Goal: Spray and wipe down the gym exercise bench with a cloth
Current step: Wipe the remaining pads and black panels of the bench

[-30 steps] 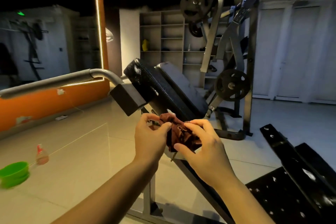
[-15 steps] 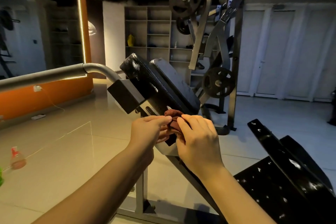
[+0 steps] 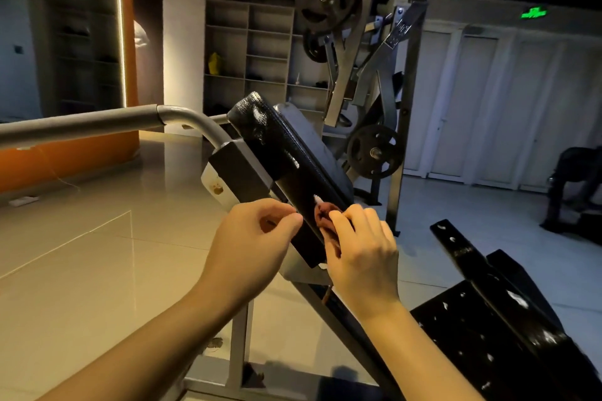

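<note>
A black padded incline bench (image 3: 280, 153) with white scuffs slopes from upper centre down to the right on a grey steel frame. My right hand (image 3: 361, 254) grips a bunched dark red cloth (image 3: 324, 216) against the lower part of the pad. My left hand (image 3: 254, 238) hovers just left of the pad's edge with fingers curled and thumb against the forefinger; nothing shows in it. A second black pad (image 3: 488, 335), speckled with white flecks, lies at the lower right. No spray bottle is in view.
A grey steel tube (image 3: 97, 122) runs in from the left to the bench bracket. Behind stands a plate-loaded machine (image 3: 329, 6) with weight discs, then open shelves (image 3: 247, 52). Dark equipment (image 3: 573, 185) sits at far right. Glossy tiled floor (image 3: 97, 254) spreads left.
My left hand has come off the cloth and drawn slightly left; the right hand alone keeps the cloth on the pad. The view has turned right, so the spray bottle and green bowl are gone.
</note>
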